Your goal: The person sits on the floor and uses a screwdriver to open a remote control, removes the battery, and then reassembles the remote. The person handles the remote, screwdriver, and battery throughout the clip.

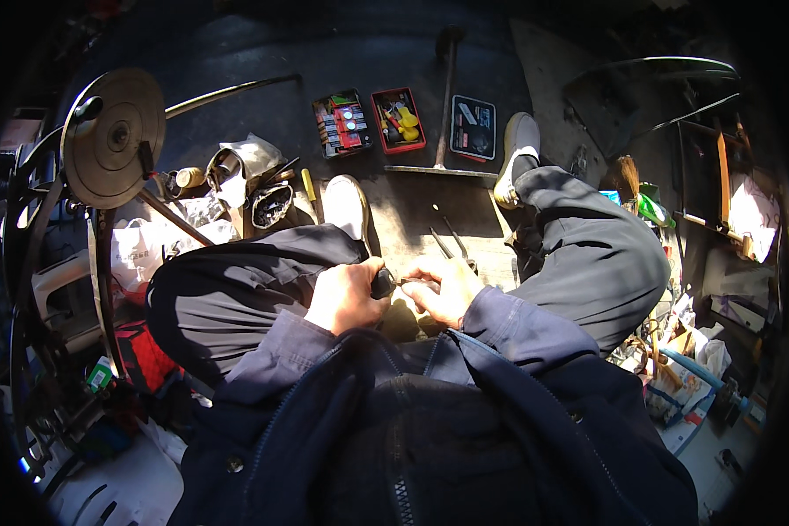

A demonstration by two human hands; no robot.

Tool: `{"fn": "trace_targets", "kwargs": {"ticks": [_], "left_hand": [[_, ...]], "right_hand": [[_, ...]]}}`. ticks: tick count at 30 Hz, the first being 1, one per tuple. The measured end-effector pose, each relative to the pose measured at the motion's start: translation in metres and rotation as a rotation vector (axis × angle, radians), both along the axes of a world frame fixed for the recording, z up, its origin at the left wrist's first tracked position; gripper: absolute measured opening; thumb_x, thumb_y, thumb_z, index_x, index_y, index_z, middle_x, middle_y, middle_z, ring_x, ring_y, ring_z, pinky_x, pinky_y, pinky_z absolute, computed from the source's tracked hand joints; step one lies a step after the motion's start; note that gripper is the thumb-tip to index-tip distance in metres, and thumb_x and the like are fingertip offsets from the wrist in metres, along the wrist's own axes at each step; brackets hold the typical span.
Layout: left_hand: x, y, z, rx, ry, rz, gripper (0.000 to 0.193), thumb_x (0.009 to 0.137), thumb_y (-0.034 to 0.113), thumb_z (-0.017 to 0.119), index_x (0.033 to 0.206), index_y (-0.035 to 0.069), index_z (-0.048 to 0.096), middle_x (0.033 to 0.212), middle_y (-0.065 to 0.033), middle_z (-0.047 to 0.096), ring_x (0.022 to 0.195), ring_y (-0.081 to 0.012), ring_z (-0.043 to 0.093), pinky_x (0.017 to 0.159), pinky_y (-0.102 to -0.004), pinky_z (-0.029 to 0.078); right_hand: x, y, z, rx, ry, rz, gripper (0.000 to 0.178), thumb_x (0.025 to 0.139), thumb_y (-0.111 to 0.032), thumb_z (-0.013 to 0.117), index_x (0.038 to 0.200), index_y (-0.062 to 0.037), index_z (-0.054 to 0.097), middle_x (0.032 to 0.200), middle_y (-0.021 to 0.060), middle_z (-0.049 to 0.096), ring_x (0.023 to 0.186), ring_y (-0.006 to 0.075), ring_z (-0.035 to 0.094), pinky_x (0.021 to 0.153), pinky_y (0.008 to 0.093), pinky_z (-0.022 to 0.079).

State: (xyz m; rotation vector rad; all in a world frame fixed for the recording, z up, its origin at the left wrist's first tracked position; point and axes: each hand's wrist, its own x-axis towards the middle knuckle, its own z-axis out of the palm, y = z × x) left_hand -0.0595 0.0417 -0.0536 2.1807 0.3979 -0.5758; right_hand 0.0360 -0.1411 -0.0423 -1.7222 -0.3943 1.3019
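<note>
Close in front of my jacket, my left hand (pixel 345 296) is closed around a small black rounded piece (pixel 383 282); its exact kind does not show. Just beside it, my right hand (pixel 448 290) has its fingers pinched at a thin, metal-looking part (pixel 403 281) that reaches toward the black piece. What the right fingertips cover is partly hidden. On the sunlit floor beyond the right hand lies a tool with two long dark arms spread apart (pixel 452 241), pliers-like in shape.
Ahead of my shoes stand a box of small packs (pixel 342 124), a red tray with yellow-handled tools (pixel 398 121) and a dark lidded case (pixel 473 128). A T-shaped metal bar (pixel 447 114) lies between. At left rises a stand with a round disc (pixel 114 138); bags and clutter line both sides.
</note>
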Motion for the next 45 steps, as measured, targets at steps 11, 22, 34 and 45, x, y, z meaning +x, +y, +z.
{"fn": "trace_targets", "kwargs": {"ticks": [11,22,34,45], "left_hand": [[0.001,-0.005,-0.002,0.119,-0.014,-0.020,0.028,0.077,0.030,0.075,0.092,0.009,0.064,0.076,-0.0193,0.068,0.078,-0.0378,0.069,0.070,-0.0449,0.054],[-0.002,-0.007,-0.019,0.337,-0.029,-0.104,0.037,0.075,0.035,0.080,0.094,0.010,0.060,0.075,-0.0184,0.068,0.075,-0.0359,0.069,0.068,-0.0443,0.055],[-0.008,0.004,-0.008,0.061,-0.094,-0.125,0.030,0.074,0.026,0.079,0.088,0.006,0.061,0.073,-0.0207,0.065,0.075,-0.0401,0.067,0.067,-0.0473,0.052],[-0.011,0.005,-0.009,-0.035,-0.112,-0.044,0.024,0.073,0.021,0.076,0.089,0.008,0.063,0.073,-0.0198,0.065,0.076,-0.0392,0.067,0.067,-0.0454,0.052]], "right_hand": [[-0.012,0.003,-0.008,-0.022,-0.353,0.052,0.021,0.089,-0.018,0.065,0.100,-0.0002,0.067,0.081,0.0188,0.067,0.073,0.0287,0.066,0.069,0.0378,0.053],[-0.032,0.026,-0.023,-0.184,-0.546,0.068,0.016,0.086,-0.014,0.066,0.096,-0.0026,0.068,0.082,0.0234,0.068,0.079,0.0410,0.067,0.073,0.0447,0.053],[-0.001,0.004,-0.029,-0.024,0.083,0.116,0.014,0.094,-0.010,0.065,0.104,-0.0007,0.068,0.079,0.0036,0.066,0.072,0.0107,0.061,0.069,0.0285,0.051],[-0.003,0.004,-0.029,-0.025,0.057,0.076,0.012,0.090,-0.011,0.067,0.099,-0.0037,0.070,0.074,0.0067,0.068,0.065,0.0125,0.064,0.063,0.0305,0.051]]}}
